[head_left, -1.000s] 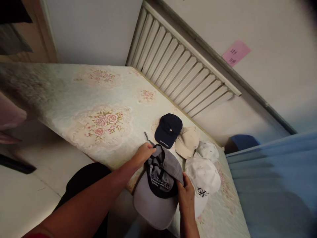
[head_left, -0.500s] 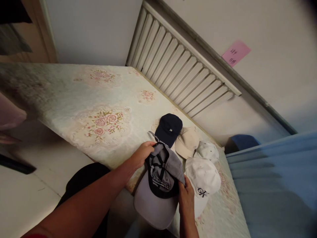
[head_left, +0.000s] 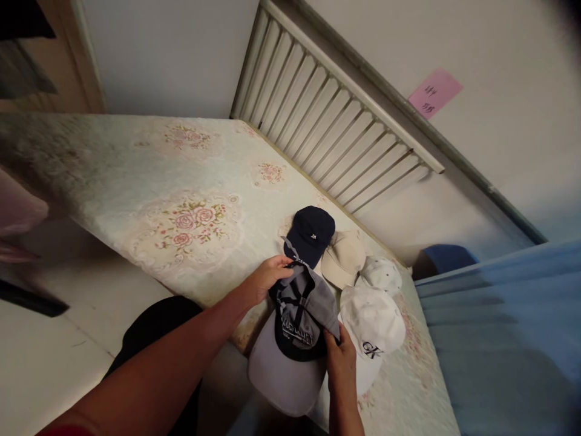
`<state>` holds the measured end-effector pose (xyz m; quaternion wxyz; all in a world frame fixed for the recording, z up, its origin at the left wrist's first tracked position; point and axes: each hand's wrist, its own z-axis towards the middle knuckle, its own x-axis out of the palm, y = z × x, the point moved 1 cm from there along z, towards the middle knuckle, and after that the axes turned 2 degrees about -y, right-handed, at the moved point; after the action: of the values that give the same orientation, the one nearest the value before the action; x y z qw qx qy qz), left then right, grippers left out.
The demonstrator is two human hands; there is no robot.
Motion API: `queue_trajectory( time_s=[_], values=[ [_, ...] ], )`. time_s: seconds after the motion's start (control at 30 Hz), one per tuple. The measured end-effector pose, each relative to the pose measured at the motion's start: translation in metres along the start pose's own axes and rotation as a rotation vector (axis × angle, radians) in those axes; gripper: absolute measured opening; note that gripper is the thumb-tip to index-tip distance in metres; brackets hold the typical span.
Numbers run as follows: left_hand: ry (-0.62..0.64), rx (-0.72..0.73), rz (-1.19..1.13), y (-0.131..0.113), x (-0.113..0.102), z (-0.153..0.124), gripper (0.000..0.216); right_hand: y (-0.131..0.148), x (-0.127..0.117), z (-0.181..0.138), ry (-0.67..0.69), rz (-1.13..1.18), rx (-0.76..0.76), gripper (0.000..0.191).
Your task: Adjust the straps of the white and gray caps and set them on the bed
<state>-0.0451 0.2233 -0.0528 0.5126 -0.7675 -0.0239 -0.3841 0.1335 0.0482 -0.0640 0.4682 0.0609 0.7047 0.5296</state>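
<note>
**Dark grey fabric baseball cap [head_left: 297, 336] held upside down in both hands, four more caps lying right behind it**

So the grey one is up in front of the near edge of a pale green, rose-patterned covering [head_left: 240, 206], with its hollow side showing and its paler, purplish-grey brim pointing back toward the wearer of the camera. You can see the black inner band and the back of some raised lettering inside the crown.

Left hand [head_left: 272, 274] has the back rim pinched between thumb and fingers. A thin grey strap [head_left: 290, 247] pokes out past those fingertips, overlapping the navy cap from this angle; can't tell if they actually touch. Right hand [head_left: 341, 354] is closed on the side of the crown, thumb on the inside.

The others sit brim-down in a bunch on the covering: a navy blue cap with a small white logo [head_left: 314, 230], then a plain beige cap [head_left: 344, 260], then a whitish cap with dark eyelets [head_left: 381, 275], and nearest the right hand a white cap with black "CK" letters [head_left: 372, 321]. The grey cap and right hand hide part of that last one.

Around it: an off-white slatted radiator [head_left: 327, 112] along the wall, a pink handwritten note [head_left: 436, 92] above, and a light blue curtain [head_left: 508, 333] off to the right.
</note>
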Motion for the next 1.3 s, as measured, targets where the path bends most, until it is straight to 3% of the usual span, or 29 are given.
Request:
queue_trajectory(
  time_s=[0.63, 1.3],
  values=[
    [0.009, 0.043, 0.042, 0.006, -0.003, 0.004, 0.034, -0.013, 0.003, -0.012, 0.105, 0.368, 0.109, 0.055],
    [0.030, 0.053, 0.008, 0.003, -0.003, 0.003, 0.033, -0.015, 0.012, -0.007, 0.063, 0.276, 0.120, 0.054]
  ],
)
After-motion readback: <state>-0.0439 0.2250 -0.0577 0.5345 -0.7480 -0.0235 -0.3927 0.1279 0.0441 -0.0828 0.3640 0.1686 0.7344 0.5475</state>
